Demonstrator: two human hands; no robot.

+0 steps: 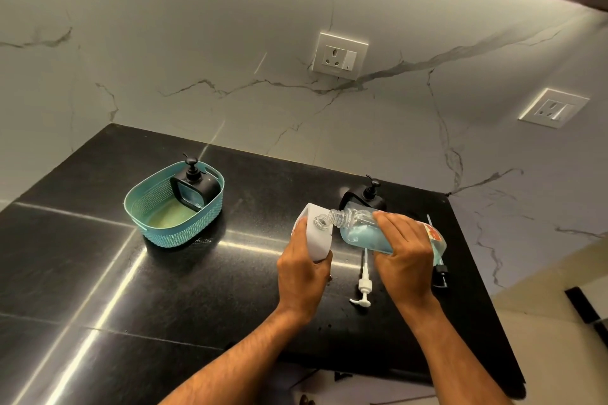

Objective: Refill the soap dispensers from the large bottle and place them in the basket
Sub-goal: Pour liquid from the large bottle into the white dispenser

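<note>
Blue soap fills the large bottle (388, 233) that my right hand (406, 251) grips tipped, its neck at the mouth of the white dispenser (317, 233) clasped in my left hand (301, 268). Far left on the bench (98, 273), the teal basket (174, 230) holds one black dispenser (194, 189); another (363, 196) stands behind the bottle.

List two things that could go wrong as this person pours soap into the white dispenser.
1. The large bottle is tipped steeply, its neck barely over the white dispenser's small opening; soap could spill onto the black counter.
2. The left hand holds the dispenser tilted, so it could overflow.
</note>
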